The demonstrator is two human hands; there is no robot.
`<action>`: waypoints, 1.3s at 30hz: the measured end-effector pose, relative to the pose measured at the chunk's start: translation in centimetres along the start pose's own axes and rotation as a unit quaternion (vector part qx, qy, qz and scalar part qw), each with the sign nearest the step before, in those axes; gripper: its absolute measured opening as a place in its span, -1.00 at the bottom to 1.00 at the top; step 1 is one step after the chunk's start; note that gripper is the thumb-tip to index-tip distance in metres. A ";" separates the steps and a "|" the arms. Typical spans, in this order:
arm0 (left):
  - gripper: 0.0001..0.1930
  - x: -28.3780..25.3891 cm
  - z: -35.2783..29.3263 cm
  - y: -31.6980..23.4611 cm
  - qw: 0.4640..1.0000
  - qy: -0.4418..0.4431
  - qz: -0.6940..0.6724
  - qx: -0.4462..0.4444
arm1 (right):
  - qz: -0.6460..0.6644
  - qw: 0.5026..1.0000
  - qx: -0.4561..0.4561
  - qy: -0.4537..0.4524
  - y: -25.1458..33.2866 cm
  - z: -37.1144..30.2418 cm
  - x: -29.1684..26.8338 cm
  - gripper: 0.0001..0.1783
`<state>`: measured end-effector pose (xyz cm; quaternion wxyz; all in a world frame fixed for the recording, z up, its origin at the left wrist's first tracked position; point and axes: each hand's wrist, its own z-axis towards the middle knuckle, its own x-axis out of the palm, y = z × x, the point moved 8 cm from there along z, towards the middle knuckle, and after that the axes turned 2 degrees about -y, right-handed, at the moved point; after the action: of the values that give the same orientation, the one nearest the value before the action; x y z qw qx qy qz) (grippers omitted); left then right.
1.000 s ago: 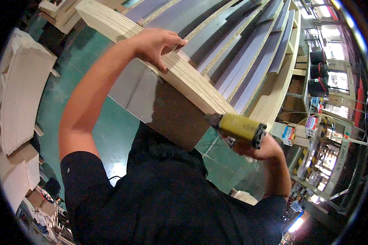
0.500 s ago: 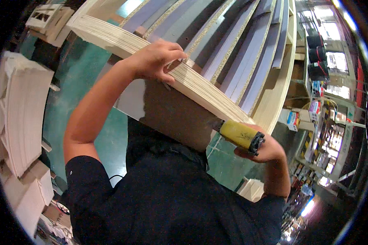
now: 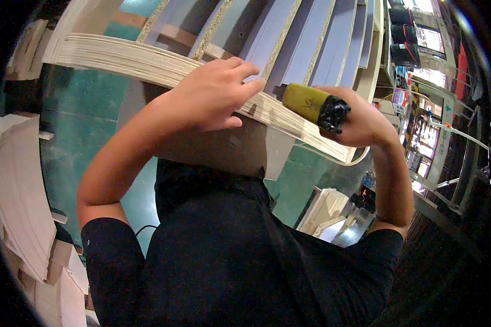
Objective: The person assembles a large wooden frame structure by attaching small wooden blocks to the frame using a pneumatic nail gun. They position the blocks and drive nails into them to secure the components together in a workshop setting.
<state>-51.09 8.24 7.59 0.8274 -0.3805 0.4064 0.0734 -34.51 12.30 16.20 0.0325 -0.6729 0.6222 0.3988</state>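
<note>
My left hand (image 3: 215, 95) is curled over the near layered plywood edge (image 3: 136, 59) of a large wooden frame, fingers on top and thumb on the near side. In my right hand (image 3: 360, 117) is a yellow-green nail gun (image 3: 308, 103) with a black end cap. Its nose points left, over the frame's edge, to the right of my left hand. Whether the nose touches the wood is hidden. Across the frame run several grey-lilac slats (image 3: 275, 41) with raw chipboard edges. Below the plywood edge sits a flat grey panel (image 3: 213, 147), partly in shadow.
Stacks of pale boards (image 3: 22, 191) stand on the left over a green floor (image 3: 87, 141). A pale hose (image 3: 357, 158) loops below my right hand. More cut wood (image 3: 324, 215) lies low on the right. Black rolls (image 3: 403, 35) and shelving stand at the far right.
My right hand has raised the nail gun from below the frame's edge up to it, closer to my left hand. The frame appears shifted left and more level in view.
</note>
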 end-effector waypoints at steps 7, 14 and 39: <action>-0.17 2.1 1.3 1.8 0.993 0.093 -0.019 -0.076 | 0.038 0.998 -0.004 0.050 -0.6 1.7 1.8 -0.28; -0.20 2.4 1.2 1.9 0.993 0.095 -0.018 -0.072 | 0.041 0.998 0.012 0.044 -0.8 2.0 2.0 -0.23; -0.21 2.5 1.3 2.1 0.993 0.092 -0.016 -0.077 | 0.026 0.997 0.054 0.048 -0.9 0.9 2.5 -0.30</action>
<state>-49.58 10.17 5.05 0.7560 -0.4548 0.4675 0.0558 -34.39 10.96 13.77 0.0287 -0.6722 0.6609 0.3324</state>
